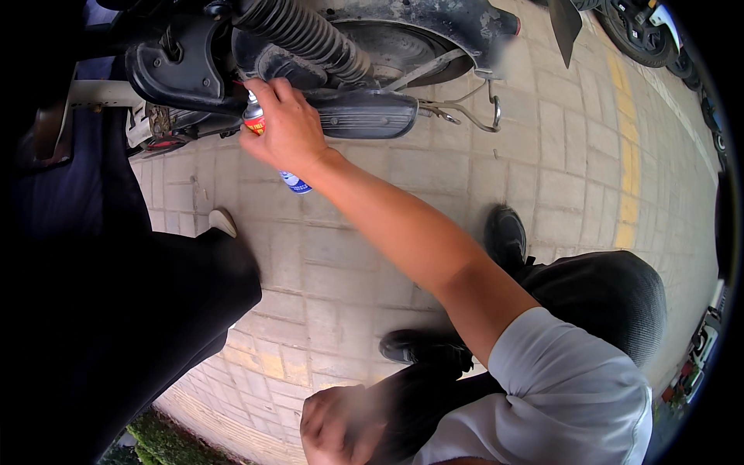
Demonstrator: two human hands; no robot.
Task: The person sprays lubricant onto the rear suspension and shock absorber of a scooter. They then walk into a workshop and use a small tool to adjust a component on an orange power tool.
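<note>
The spray can (267,143) sits in the right hand (288,128), fingers wrapped tight round its body, forefinger up on the nozzle; only its top, above the thumb, and its blue-and-white base below the palm show. The can tilts, its top pointing up and away from the hand at the scooter (310,46), close under the ribbed black shock (306,35). Just right of the knuckles lies the dark footrest (364,112), and beyond it the metal stand (465,112). The left hand (333,426) rests low by the person's knee, blurred, fingers loosely curled; whether it holds anything cannot be told. Below the arm lies brick paving (341,256), with a black shoe (505,236) near the elbow.
</note>
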